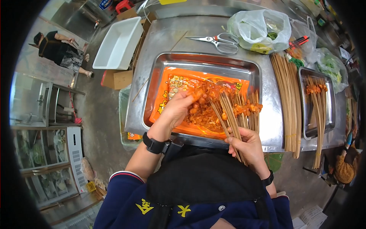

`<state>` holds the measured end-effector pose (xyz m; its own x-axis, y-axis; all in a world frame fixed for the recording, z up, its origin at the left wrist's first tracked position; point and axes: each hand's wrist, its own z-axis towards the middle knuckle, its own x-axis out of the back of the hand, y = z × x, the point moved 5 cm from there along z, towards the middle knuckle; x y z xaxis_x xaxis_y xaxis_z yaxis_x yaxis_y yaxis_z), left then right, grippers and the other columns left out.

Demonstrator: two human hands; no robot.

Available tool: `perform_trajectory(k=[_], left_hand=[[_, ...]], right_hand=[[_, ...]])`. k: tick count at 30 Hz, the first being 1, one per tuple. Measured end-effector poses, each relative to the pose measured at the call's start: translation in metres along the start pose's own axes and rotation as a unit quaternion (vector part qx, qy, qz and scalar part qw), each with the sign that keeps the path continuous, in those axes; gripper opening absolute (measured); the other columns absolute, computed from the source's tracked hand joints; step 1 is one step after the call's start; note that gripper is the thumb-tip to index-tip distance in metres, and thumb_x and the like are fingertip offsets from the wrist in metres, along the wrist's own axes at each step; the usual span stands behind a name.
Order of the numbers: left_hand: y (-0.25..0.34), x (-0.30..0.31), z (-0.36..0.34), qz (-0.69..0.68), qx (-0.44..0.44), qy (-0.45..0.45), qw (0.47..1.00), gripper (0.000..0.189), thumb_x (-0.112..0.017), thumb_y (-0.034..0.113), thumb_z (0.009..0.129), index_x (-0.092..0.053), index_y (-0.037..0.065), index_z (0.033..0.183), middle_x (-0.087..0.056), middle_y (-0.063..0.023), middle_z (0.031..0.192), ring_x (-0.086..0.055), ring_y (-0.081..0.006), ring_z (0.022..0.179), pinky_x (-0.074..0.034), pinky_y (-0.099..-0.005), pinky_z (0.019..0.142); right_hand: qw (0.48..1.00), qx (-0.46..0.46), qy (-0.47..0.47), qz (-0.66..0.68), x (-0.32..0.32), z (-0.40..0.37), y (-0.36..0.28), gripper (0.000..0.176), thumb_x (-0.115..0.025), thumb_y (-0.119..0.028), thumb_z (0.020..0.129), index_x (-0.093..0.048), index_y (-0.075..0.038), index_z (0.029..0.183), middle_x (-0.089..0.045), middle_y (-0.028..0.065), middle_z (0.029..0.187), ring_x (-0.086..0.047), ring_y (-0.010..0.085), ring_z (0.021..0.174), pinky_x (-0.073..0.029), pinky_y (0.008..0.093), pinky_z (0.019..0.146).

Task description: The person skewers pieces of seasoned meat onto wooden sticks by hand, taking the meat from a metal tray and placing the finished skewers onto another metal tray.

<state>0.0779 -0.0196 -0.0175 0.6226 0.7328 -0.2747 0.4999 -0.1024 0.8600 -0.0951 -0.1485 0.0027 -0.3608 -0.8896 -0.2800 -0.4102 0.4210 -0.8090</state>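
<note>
A metal tray (151, 89) holds an orange printed bag (167, 91) with red, sauce-coated meat pieces (207, 114) heaped on it. My left hand (179, 108) reaches in from the left, its fingers closed on meat at the edge of the heap. A bunch of wooden skewers (230, 114) is gripped in my right hand (246, 143) at the tray's near right edge. The upper ends of these skewers lie over the meat. To their right, more skewers (252, 118) rest in the tray with red meat on their tips.
Scissors (217, 41) lie behind the tray, near a plastic bag of greens (263, 30). A long pile of bare skewers (286, 103) and a smaller tray (308, 128) with loaded skewers (318, 103) are at right. Left are a white bin (118, 44) and a person (57, 49).
</note>
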Motion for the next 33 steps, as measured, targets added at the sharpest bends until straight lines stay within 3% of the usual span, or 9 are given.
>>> perform_trajectory(k=[2, 5, 8, 10, 24, 29, 33], left_hand=[[0.006, -0.007, -0.011, -0.189, 0.013, 0.01, 0.982, 0.023, -0.05, 0.017, 0.087, -0.057, 0.003, 0.104, -0.061, -0.0037, 0.097, -0.056, -0.0104, 0.084, -0.045, -0.0233, 0.069], [-0.001, -0.007, -0.011, -0.171, 0.013, -0.034, 0.985, 0.025, -0.05, 0.017, 0.088, -0.054, 0.002, 0.107, -0.059, -0.0042, 0.101, -0.056, -0.0107, 0.088, -0.045, -0.0238, 0.074], [-0.008, -0.004, -0.008, -0.169, -0.006, -0.001, 0.986, 0.024, -0.049, 0.016, 0.088, -0.054, 0.002, 0.107, -0.059, -0.0042, 0.103, -0.056, -0.0113, 0.089, -0.045, -0.0248, 0.075], [-0.009, -0.007, -0.008, -0.182, -0.007, -0.009, 0.983, 0.024, -0.049, 0.017, 0.088, -0.053, 0.002, 0.107, -0.059, -0.0041, 0.102, -0.056, -0.0115, 0.089, -0.045, -0.0249, 0.076], [-0.008, -0.022, -0.015, -0.193, -0.043, -0.004, 0.98, 0.024, -0.051, 0.013, 0.085, -0.052, 0.004, 0.108, -0.059, -0.0048, 0.1, -0.056, -0.0126, 0.091, -0.047, -0.028, 0.075], [0.002, -0.023, -0.015, -0.202, -0.097, -0.032, 0.974, 0.027, -0.051, 0.011, 0.084, -0.051, 0.003, 0.109, -0.059, -0.0058, 0.102, -0.055, -0.0147, 0.097, -0.044, -0.031, 0.085], [-0.002, -0.02, -0.012, -0.189, -0.078, -0.04, 0.978, 0.028, -0.051, 0.01, 0.083, -0.051, 0.003, 0.11, -0.058, -0.0063, 0.103, -0.054, -0.0159, 0.101, -0.043, -0.0319, 0.087]], right_hand=[[1.0, 0.001, -0.004, -0.008, -0.002, 0.0, 0.001, 0.026, -0.056, -0.001, 0.078, -0.055, 0.004, 0.103, -0.06, 0.0064, 0.076, -0.055, 0.0078, 0.053, -0.045, 0.0185, 0.044], [1.0, 0.01, -0.008, -0.029, -0.003, 0.0, 0.001, 0.024, -0.056, 0.0, 0.079, -0.054, 0.005, 0.103, -0.06, 0.0109, 0.077, -0.056, 0.0097, 0.051, -0.046, 0.0194, 0.043], [1.0, 0.01, -0.019, -0.016, -0.004, -0.001, 0.0, 0.023, -0.055, 0.0, 0.079, -0.055, 0.005, 0.102, -0.06, 0.0108, 0.077, -0.056, 0.0094, 0.052, -0.045, 0.0192, 0.043], [0.999, -0.012, -0.02, -0.022, -0.005, -0.003, 0.001, 0.026, -0.058, -0.003, 0.078, -0.056, 0.004, 0.103, -0.058, 0.0034, 0.077, -0.055, 0.0065, 0.054, -0.045, 0.0179, 0.046], [0.999, 0.014, -0.02, -0.041, -0.004, -0.001, 0.002, 0.021, -0.056, -0.005, 0.08, -0.056, 0.0, 0.101, -0.061, 0.0048, 0.082, -0.054, 0.0055, 0.055, -0.044, 0.0177, 0.047], [0.999, 0.015, -0.034, -0.038, -0.005, -0.002, 0.001, 0.021, -0.055, -0.004, 0.081, -0.055, -0.001, 0.101, -0.062, 0.0058, 0.083, -0.054, 0.0055, 0.056, -0.044, 0.018, 0.047], [0.998, 0.008, -0.038, -0.043, -0.005, -0.001, 0.002, 0.021, -0.055, -0.004, 0.081, -0.054, -0.001, 0.102, -0.062, 0.0062, 0.083, -0.054, 0.0058, 0.056, -0.044, 0.0178, 0.047]])
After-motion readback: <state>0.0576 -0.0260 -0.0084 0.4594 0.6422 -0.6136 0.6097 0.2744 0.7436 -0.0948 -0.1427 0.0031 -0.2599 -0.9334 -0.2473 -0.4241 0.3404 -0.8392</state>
